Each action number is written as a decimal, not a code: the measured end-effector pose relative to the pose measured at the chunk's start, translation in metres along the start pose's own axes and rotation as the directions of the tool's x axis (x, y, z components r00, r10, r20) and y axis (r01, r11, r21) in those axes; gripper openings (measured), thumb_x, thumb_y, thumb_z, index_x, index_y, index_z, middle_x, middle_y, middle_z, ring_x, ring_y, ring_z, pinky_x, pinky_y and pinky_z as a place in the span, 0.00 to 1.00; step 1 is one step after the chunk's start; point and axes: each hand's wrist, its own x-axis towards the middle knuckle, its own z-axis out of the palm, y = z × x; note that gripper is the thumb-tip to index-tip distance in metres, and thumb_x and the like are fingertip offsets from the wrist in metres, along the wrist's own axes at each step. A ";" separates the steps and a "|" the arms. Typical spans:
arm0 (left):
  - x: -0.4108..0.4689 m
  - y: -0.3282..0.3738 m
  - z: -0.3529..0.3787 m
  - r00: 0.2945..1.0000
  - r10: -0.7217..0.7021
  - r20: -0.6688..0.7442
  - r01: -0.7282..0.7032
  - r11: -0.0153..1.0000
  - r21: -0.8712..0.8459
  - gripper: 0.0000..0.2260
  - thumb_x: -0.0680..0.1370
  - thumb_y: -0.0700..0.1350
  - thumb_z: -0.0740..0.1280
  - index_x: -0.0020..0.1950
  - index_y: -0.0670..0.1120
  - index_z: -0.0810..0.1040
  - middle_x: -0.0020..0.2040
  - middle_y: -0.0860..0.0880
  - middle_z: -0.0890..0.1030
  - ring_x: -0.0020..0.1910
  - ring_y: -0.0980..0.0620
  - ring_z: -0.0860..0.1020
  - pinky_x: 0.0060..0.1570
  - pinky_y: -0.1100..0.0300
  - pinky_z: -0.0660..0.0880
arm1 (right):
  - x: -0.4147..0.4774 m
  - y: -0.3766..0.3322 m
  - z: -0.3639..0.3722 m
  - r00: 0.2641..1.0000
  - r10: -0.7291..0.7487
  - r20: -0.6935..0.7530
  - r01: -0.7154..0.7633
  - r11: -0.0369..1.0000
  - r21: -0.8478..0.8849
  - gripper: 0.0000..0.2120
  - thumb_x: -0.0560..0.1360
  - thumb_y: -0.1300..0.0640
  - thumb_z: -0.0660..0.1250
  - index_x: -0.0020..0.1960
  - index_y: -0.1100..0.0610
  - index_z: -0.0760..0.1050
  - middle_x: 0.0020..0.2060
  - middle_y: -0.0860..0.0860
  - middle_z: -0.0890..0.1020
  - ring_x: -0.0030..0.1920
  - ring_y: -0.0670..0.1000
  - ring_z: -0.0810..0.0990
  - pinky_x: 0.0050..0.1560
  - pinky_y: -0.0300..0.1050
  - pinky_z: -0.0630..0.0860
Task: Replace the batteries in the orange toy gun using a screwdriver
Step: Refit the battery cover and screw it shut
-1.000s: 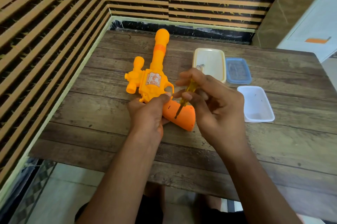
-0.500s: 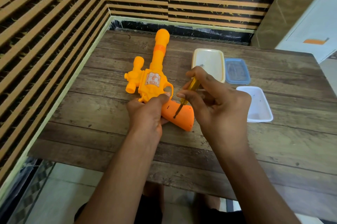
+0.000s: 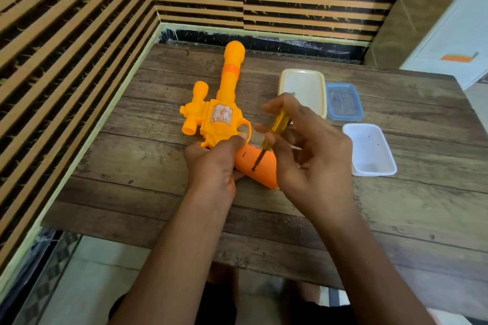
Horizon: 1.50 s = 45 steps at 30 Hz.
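An orange toy gun [image 3: 220, 118] lies on the wooden table [image 3: 132, 161], barrel pointing away from me and its darker orange handle toward me. My left hand [image 3: 214, 163] grips the gun where body meets handle, thumb on top. My right hand [image 3: 309, 150] pinches a screwdriver [image 3: 269, 137] with a clear yellow handle. The screwdriver's metal tip rests on a small dark spot on the gun's handle. A short dark slot shows on the handle to the left of the tip.
Three shallow containers sit at the right: a cream lidded box [image 3: 303, 89], a blue-lidded box [image 3: 343, 100] and an open white tray [image 3: 369, 150]. Striped walls close in the table's left and far sides. My knees show below the near edge.
My right hand has turned around the screwdriver, fingers shifting on its handle; the tip stays on the gun's handle. My left hand and the gun have hardly moved.
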 end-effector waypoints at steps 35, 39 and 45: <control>-0.004 0.000 0.003 1.000 0.009 -0.010 -0.009 1.000 -0.011 0.20 0.72 0.34 0.78 0.63 0.41 0.81 0.55 0.40 0.86 0.52 0.39 0.86 0.45 0.35 0.84 | 0.003 -0.012 -0.002 0.998 -0.051 -0.041 0.043 0.983 -0.180 0.13 0.74 0.61 0.78 0.58 0.57 0.82 0.29 0.50 0.79 0.31 0.49 0.81 0.35 0.49 0.75; -0.007 0.003 0.001 1.000 0.012 0.016 -0.012 1.000 -0.021 0.17 0.73 0.33 0.77 0.61 0.39 0.81 0.54 0.39 0.86 0.48 0.41 0.87 0.41 0.42 0.85 | 0.003 -0.009 -0.004 1.000 -0.028 0.005 0.028 0.999 -0.026 0.11 0.78 0.59 0.74 0.60 0.58 0.82 0.41 0.47 0.83 0.38 0.45 0.80 0.40 0.49 0.79; -0.006 0.004 0.003 1.000 -0.014 0.005 0.014 1.000 -0.022 0.15 0.72 0.32 0.77 0.58 0.40 0.83 0.53 0.37 0.87 0.44 0.42 0.85 0.41 0.42 0.85 | 0.004 0.000 -0.010 0.990 -0.067 0.122 0.039 0.975 0.219 0.16 0.76 0.78 0.63 0.58 0.65 0.82 0.55 0.54 0.85 0.58 0.53 0.84 0.53 0.57 0.82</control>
